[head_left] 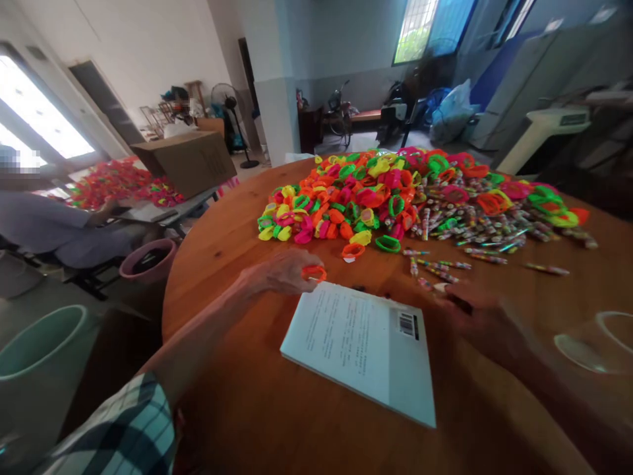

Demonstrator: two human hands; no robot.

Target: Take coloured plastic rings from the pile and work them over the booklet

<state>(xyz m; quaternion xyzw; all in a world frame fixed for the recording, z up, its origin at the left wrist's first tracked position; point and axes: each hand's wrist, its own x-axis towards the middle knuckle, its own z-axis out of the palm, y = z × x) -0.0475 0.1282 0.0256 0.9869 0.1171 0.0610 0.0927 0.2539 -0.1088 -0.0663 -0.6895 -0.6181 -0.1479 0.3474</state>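
Note:
My left hand [284, 272] rests on the round wooden table [237, 369] and pinches an orange plastic ring [314, 272] at the top edge of a white booklet [363, 346]. My right hand [482, 316] lies dark and blurred at the booklet's right corner, its fingertips on a small wrapped candy stick [442, 287]; its grip is unclear. Beyond both hands spreads a big pile of neon rings [366, 194] in orange, pink, green and yellow, with several wrapped candy sticks [475, 241] scattered to its right.
A clear plastic bag or dish [596, 340] sits at the table's right edge. A pink bucket [147, 260] and a green tub [37, 343] stand on the floor at left. Another person [54, 221] sits at a far table beside a cardboard box [185, 158].

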